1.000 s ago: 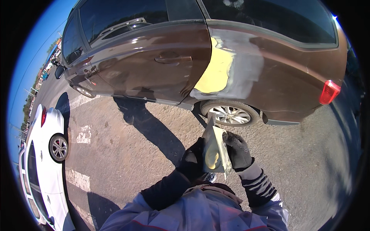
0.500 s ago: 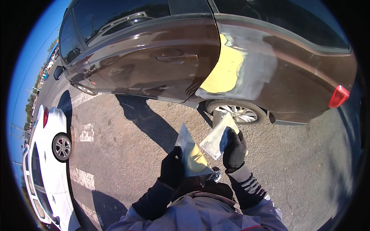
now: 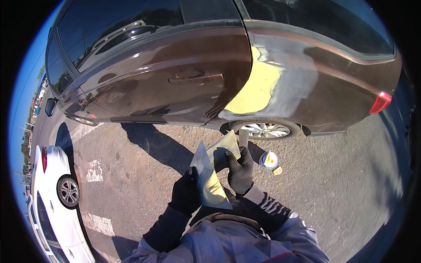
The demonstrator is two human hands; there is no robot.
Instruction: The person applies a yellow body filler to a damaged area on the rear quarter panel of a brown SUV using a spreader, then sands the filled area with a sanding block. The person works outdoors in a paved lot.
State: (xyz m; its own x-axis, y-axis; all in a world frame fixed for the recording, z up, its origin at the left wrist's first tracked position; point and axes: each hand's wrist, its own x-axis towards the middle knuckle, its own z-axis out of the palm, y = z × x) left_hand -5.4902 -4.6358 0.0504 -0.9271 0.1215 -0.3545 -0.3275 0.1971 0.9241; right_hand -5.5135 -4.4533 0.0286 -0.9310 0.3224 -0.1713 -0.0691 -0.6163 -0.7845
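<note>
Two gloved hands, left gripping metal board by its edge, right clutching spreader (filler-smeared), open asphalt beside.

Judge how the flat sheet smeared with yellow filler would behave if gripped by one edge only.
The sheet looks thin and holds flat in the left hand, so probably stiff and light. Its yellow filler appears wet, likely slippery. The right hand holds a second blade.

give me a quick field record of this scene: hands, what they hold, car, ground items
left hand: gloved, grips flat metal board smeared with yellow filler
right hand: gloved, holds a spreader against the board's top
car: dark brown, yellow filler patch above rear wheel
ground: open can near the wheel
nearby: white car
</note>
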